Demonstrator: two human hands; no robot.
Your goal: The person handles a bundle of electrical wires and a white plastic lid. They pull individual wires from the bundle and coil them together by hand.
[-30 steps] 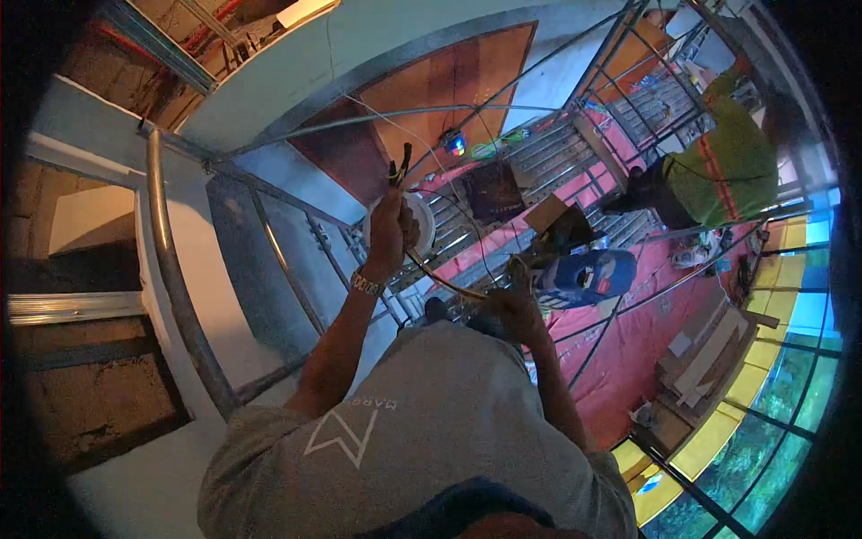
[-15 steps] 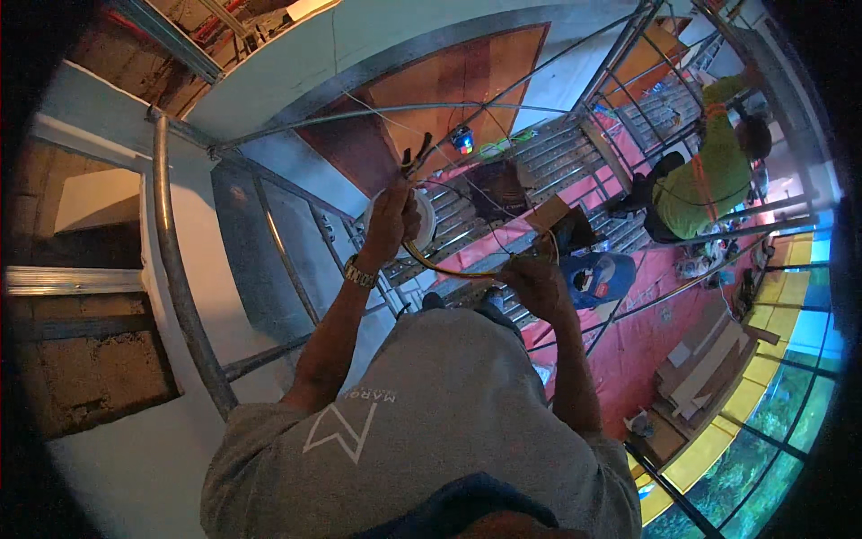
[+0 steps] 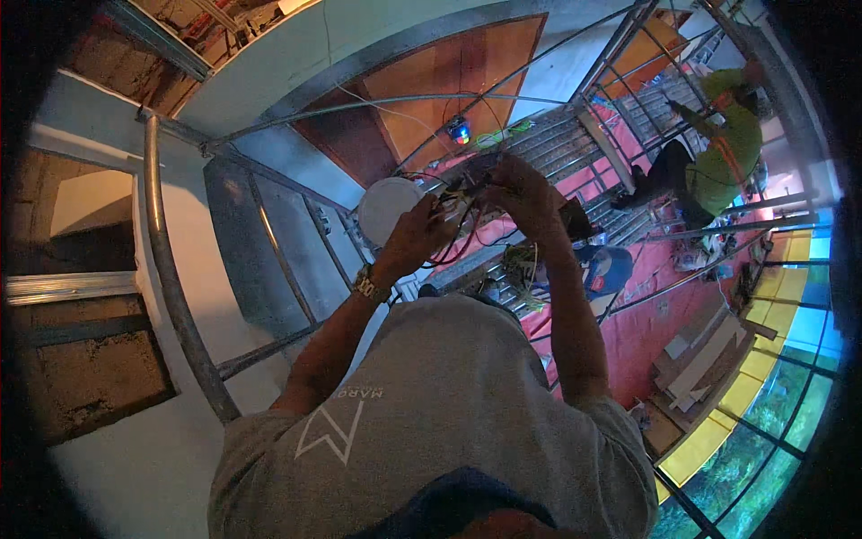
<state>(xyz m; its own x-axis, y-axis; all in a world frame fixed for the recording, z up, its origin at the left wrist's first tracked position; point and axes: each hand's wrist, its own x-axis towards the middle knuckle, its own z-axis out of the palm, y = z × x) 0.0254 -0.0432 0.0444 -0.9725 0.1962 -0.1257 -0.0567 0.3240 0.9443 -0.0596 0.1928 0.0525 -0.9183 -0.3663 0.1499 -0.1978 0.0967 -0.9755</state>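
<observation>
Both hands are raised in front of my chest, close together, among a bunch of electrical wires [image 3: 468,235]. Reddish and dark strands loop down between them. My left hand [image 3: 416,235], with a watch on its wrist, is closed around the near side of the bunch. Slightly higher and to the right, my right hand [image 3: 524,199] has its fingers bent in on the far part of the wires. The fingertips and wire ends blur into the dark background. Just beyond my left hand is a round white disc [image 3: 390,210], partly covered by that hand.
Metal scaffold tubes [image 3: 166,242] surround me, with a slatted platform [image 3: 561,144] below. A blue container [image 3: 607,272] stands right of my right forearm. At the upper right, a person in a yellow-green top [image 3: 732,162] works. Boards [image 3: 705,364] lie stacked at lower right.
My right hand has moved up and left toward my left hand, which has come lower and right. The yellow-and-black wire stretched between them is now a bunched loop. The other person has shifted.
</observation>
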